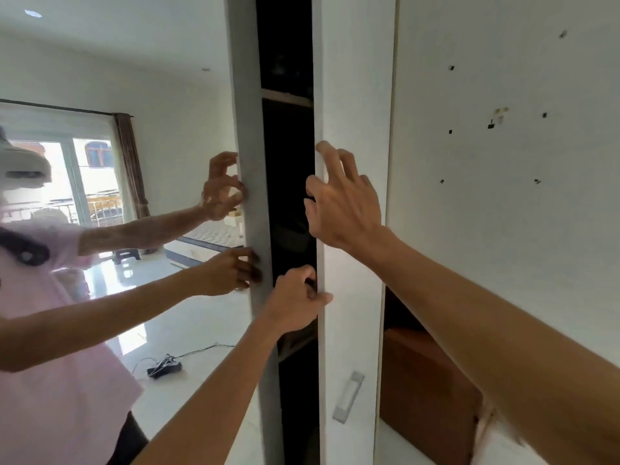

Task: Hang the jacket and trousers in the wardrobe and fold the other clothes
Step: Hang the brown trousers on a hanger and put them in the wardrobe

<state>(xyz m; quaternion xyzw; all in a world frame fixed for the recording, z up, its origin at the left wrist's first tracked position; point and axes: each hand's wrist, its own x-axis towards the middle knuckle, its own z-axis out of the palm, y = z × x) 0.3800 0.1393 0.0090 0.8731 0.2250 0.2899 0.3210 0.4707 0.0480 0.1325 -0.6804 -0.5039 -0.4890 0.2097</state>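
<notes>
readable text: none anywhere in view
wardrobe door (352,229): plain white, no lettering or label
wall at 2 o'clock (503,196): small dark marks and tape scraps only, too small to read
mirror at 9 o'clock (117,78): reflection carries no signs

Wardrobe interior (288,196) dark, contents indiscernible
</notes>
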